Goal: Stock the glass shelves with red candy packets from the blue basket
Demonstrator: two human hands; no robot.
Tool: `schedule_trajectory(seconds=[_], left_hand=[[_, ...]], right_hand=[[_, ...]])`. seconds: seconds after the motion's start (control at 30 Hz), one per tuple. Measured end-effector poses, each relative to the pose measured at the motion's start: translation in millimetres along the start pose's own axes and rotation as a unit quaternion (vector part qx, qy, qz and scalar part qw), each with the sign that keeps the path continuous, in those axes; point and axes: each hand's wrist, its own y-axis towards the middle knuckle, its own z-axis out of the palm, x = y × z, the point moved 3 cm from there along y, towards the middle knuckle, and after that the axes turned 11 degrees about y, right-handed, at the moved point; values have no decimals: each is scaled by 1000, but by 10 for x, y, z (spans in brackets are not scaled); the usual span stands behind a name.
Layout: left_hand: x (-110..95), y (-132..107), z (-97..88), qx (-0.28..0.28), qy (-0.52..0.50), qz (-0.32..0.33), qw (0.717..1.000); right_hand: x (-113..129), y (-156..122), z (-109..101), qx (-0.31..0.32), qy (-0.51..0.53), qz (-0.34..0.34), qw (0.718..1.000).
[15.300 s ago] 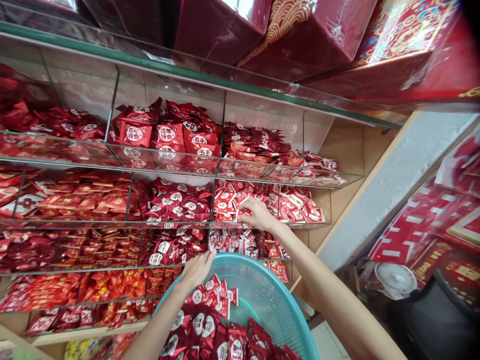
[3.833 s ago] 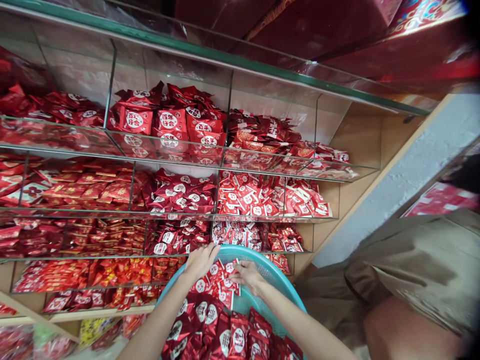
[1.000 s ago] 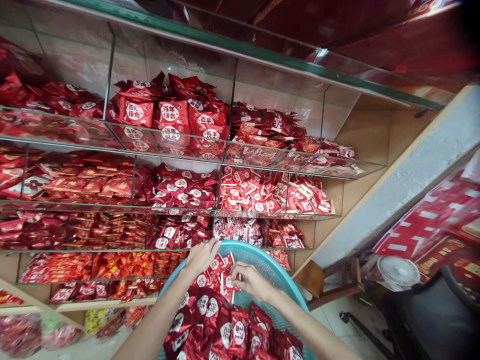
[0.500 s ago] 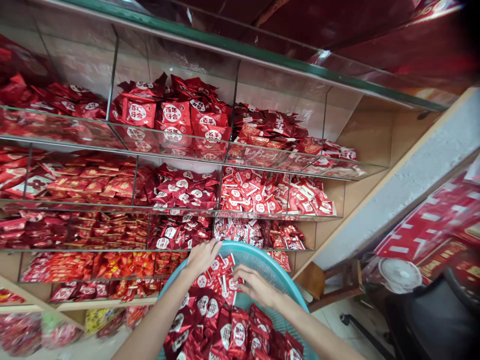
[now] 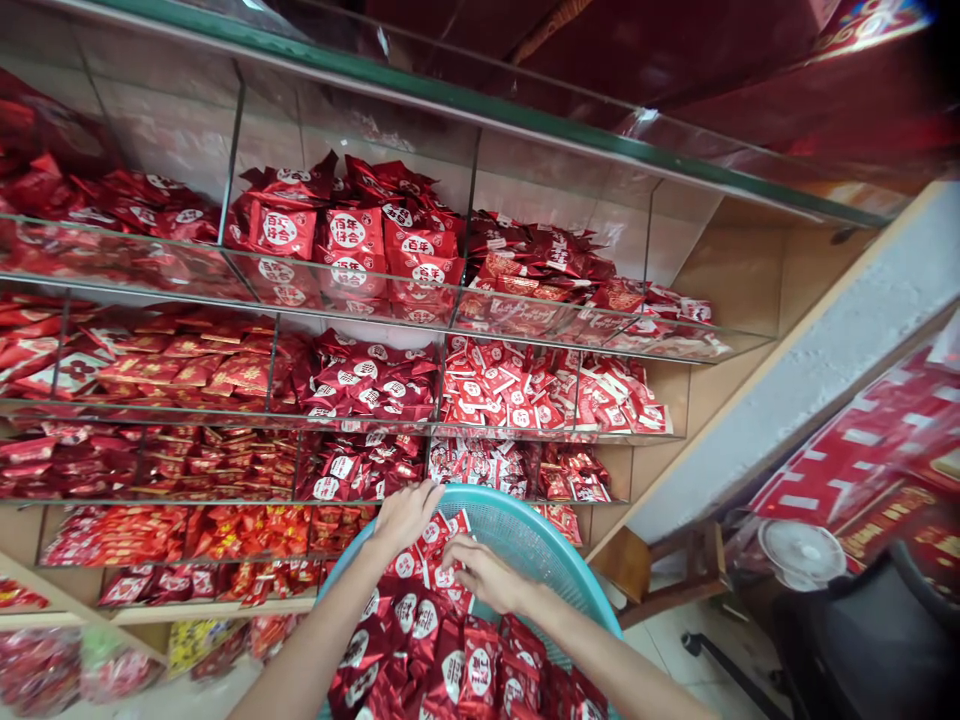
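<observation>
A round blue-green plastic basket (image 5: 540, 510) stands below me against the shelves. My left hand (image 5: 405, 517) lies over its far left rim, fingers bent around the edge. Inside, my right hand (image 5: 487, 575) hovers low with curled fingers apart, its fingertips at small red-and-white packets (image 5: 442, 530). I see nothing plainly held in it. Larger dark red packets (image 5: 450, 660) with white oval labels fill the near part of the basket, below both wrists.
Ahead rises a glass-fronted shelf unit (image 5: 420, 318) whose divided compartments hold many red packets. To the right are a wooden stool (image 5: 626, 562), a black chair (image 5: 885, 620) and a clear round lid (image 5: 802, 550). Bagged goods (image 5: 199, 640) lie under the lowest shelf.
My right hand has shifted a little left over the small packets, its fingers curling more. My left hand keeps its place on the rim.
</observation>
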Motion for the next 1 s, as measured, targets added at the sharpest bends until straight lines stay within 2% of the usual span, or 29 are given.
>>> schedule_trajectory(seconds=[0.2,0.47,0.6,0.7,0.8,0.87,0.93,1.0], left_hand=[[-7,0,-1,5,5,-1,1000],[-27,-18,-44,10,-3,-9,1000],[-16,-14,-28,-1,5,-2,1000],[-2,-3,-5,-9,8,4,1000],[6,3,2,-6,9,1,1000],[4,2,-3,-1,7,0,1000],[1,-1,-9,1,8,2,1000],[2,-2,-10,-4,12,6,1000]], right_hand=[[4,34,47,10,-47,15,999],[56,-64,-100,-18,-158,67,985],[286,-15,-348,-65,-175,41,982],[597,103,-700,-161,-170,-10,972],[833,254,-1166,-330,-91,-24,939],[850,365,-1461,-420,48,19,906],[780,494,-1678,-441,213,87,867],[694,612,-1815,-426,335,154,826]])
